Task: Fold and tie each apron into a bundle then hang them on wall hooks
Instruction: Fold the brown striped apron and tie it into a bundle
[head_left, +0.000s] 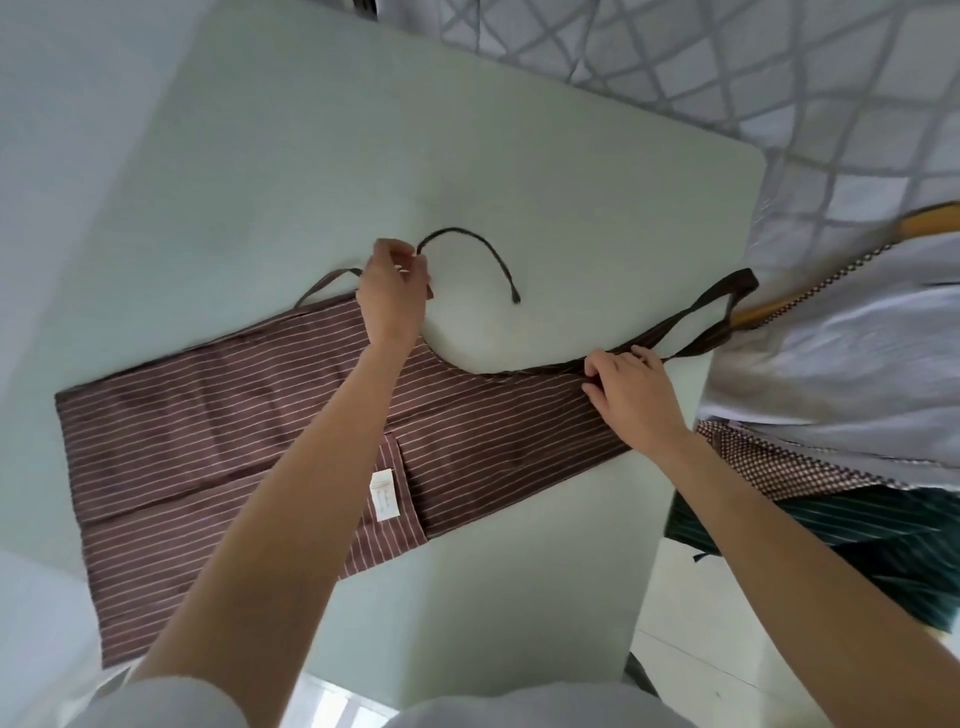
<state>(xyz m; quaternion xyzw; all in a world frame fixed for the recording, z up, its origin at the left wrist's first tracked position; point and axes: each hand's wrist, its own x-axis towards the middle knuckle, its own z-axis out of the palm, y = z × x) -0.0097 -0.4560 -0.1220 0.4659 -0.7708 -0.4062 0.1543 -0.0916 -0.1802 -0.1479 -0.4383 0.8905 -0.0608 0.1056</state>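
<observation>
the brown pinstriped cloth apron lies flat across the pale rectangular desk; right of the desk, a heap of folded cloth aprons sits beside it.

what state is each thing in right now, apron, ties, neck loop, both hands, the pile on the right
striped apron: folded lengthwise, flat on the table
waist tie: pinched by the left hand, curving loose
neck loop: loose at the table's right edge
right hand: gripping the apron's bib end
other aprons: piled, unfolded, right of the table
</observation>
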